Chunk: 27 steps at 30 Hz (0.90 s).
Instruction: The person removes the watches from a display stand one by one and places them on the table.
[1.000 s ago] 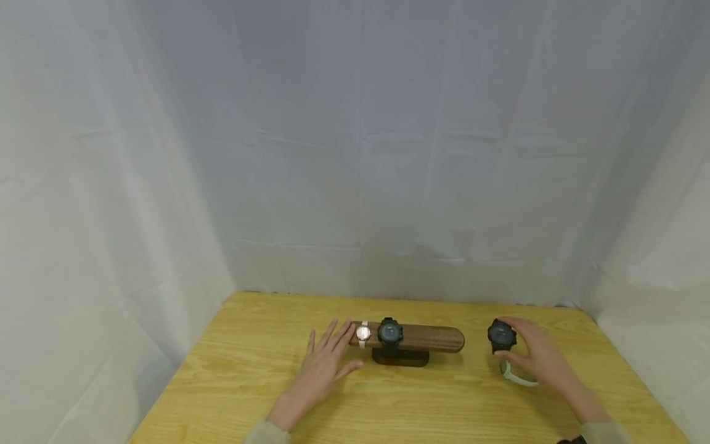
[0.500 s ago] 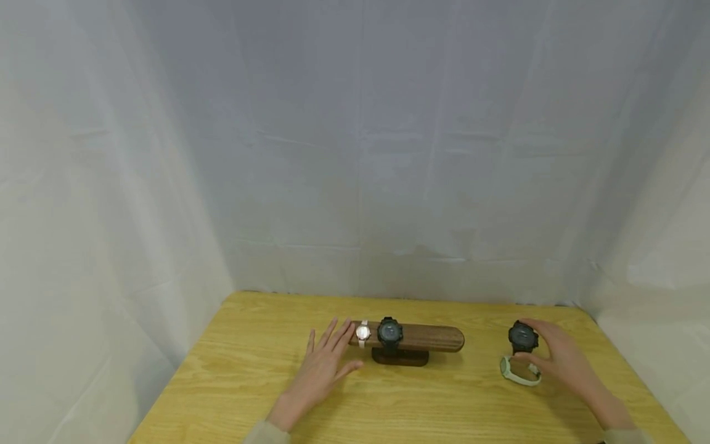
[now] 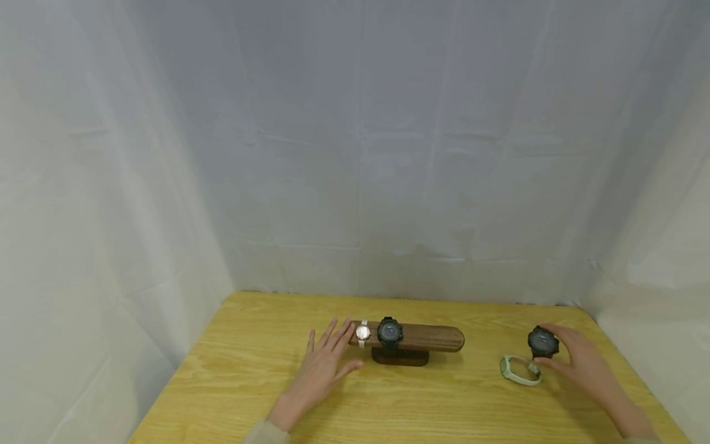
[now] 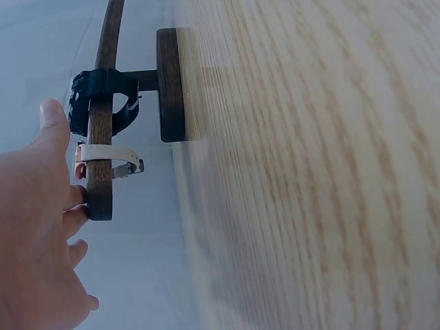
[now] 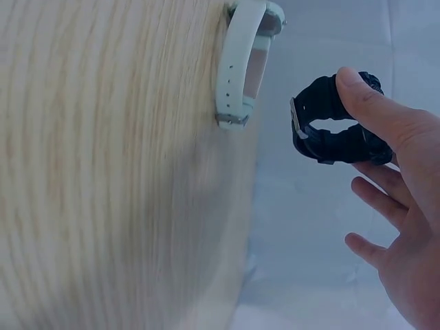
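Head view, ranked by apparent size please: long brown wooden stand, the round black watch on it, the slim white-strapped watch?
1. Long brown wooden stand
2. Round black watch on it
3. Slim white-strapped watch

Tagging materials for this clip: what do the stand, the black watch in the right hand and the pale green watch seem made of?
Stand: brown wood, low sheen, with visible grain. Black watch: dull, even strap suggests rubber or plastic; shiny buckle looks metal. Pale green watch: smooth, evenly coloured band, likely silicone.
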Each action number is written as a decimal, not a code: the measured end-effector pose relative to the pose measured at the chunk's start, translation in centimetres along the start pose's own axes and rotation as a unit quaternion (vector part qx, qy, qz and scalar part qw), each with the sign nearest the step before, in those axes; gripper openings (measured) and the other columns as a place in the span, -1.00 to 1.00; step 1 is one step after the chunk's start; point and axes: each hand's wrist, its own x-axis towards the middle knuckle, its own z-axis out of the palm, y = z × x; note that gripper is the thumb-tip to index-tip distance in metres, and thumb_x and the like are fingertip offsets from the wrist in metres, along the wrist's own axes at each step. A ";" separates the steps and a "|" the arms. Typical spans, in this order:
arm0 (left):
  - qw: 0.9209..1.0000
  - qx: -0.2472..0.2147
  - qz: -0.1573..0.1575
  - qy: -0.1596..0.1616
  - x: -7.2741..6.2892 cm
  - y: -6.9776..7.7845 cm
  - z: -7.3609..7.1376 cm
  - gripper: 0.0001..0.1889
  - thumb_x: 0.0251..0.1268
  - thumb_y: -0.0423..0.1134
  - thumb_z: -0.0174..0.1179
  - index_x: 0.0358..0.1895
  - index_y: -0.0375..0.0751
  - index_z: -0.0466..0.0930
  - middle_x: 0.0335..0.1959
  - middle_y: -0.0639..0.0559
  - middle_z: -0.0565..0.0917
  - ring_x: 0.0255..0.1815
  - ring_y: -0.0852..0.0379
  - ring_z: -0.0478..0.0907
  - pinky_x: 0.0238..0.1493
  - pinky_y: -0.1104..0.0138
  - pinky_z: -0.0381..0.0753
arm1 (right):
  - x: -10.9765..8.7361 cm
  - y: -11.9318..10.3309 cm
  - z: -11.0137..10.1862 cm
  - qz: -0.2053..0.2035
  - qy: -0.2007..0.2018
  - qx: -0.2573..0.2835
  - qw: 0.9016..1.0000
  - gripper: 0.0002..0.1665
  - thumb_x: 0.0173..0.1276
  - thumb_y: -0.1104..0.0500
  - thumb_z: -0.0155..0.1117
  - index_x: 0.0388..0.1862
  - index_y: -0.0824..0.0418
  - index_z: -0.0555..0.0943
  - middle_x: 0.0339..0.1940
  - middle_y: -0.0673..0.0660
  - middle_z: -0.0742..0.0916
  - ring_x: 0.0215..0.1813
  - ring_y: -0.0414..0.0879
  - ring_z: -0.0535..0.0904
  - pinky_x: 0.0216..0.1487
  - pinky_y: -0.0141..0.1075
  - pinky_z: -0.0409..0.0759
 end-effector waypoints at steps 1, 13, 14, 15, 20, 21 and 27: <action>1.000 0.000 0.002 0.003 0.0 0.0 0.0 -0.23 0.44 0.06 0.18 0.56 -0.25 0.18 0.61 -0.11 0.14 0.62 -0.25 0.00 0.49 -0.38 -0.12 | -0.2 0.2 0.0 0.002 0.001 -0.002 1.000 -0.12 -0.10 0.09 0.71 0.20 0.36 0.55 0.07 0.47 0.67 0.07 0.46 0.54 -0.03 0.36 0.50; 1.000 0.008 -0.006 -0.011 -0.1 -0.3 0.2 -0.23 0.49 0.14 0.07 0.59 -0.21 0.14 0.63 -0.07 0.09 0.64 -0.20 -0.07 0.52 -0.32 -0.19 | -2.2 2.4 -0.4 0.005 0.025 -0.018 1.000 -0.10 -0.26 0.17 0.75 0.14 0.35 0.57 0.05 0.49 0.67 0.04 0.49 0.52 -0.05 0.34 0.48; 1.000 0.009 -0.006 -0.010 -0.1 -0.3 0.2 -0.23 0.49 0.15 0.06 0.59 -0.21 0.14 0.63 -0.07 0.09 0.64 -0.20 -0.06 0.52 -0.32 -0.19 | -2.3 2.6 -0.4 0.007 0.022 -0.022 0.999 -0.10 -0.26 0.17 0.75 0.14 0.35 0.56 0.05 0.49 0.67 0.03 0.49 0.53 -0.06 0.34 0.48; 1.000 0.011 -0.006 -0.011 -0.1 -0.3 0.2 -0.22 0.49 0.16 0.05 0.59 -0.21 0.14 0.63 -0.06 0.09 0.64 -0.20 -0.05 0.52 -0.31 -0.19 | -2.4 2.7 -0.5 0.010 0.017 -0.024 1.000 -0.10 -0.26 0.18 0.75 0.13 0.36 0.56 0.04 0.49 0.67 0.02 0.48 0.53 -0.07 0.34 0.49; 1.000 0.011 -0.006 -0.011 -0.1 -0.2 0.1 -0.23 0.49 0.16 0.05 0.58 -0.23 0.15 0.63 -0.07 0.10 0.64 -0.22 -0.04 0.52 -0.31 -0.19 | -3.0 3.2 -0.7 0.027 -0.009 -0.037 0.999 -0.09 -0.26 0.16 0.76 0.13 0.37 0.56 0.03 0.49 0.67 -0.01 0.49 0.54 -0.13 0.33 0.53; 1.000 0.011 -0.006 -0.011 -0.1 -0.2 0.1 -0.23 0.49 0.15 0.06 0.58 -0.23 0.15 0.63 -0.07 0.10 0.63 -0.22 -0.04 0.52 -0.32 -0.19 | -3.2 3.3 -0.7 0.026 -0.009 -0.039 0.999 -0.09 -0.28 0.15 0.76 0.12 0.36 0.57 0.02 0.49 0.67 -0.01 0.49 0.55 -0.14 0.32 0.54; 1.000 0.009 -0.002 -0.005 -0.2 0.0 0.0 -0.24 0.48 0.11 0.10 0.58 -0.24 0.16 0.62 -0.09 0.12 0.63 -0.24 -0.01 0.51 -0.34 -0.15 | -3.9 3.9 -0.6 0.027 -0.011 -0.044 0.999 -0.08 -0.35 0.17 0.77 0.10 0.33 0.56 0.01 0.50 0.67 -0.04 0.50 0.54 -0.19 0.34 0.54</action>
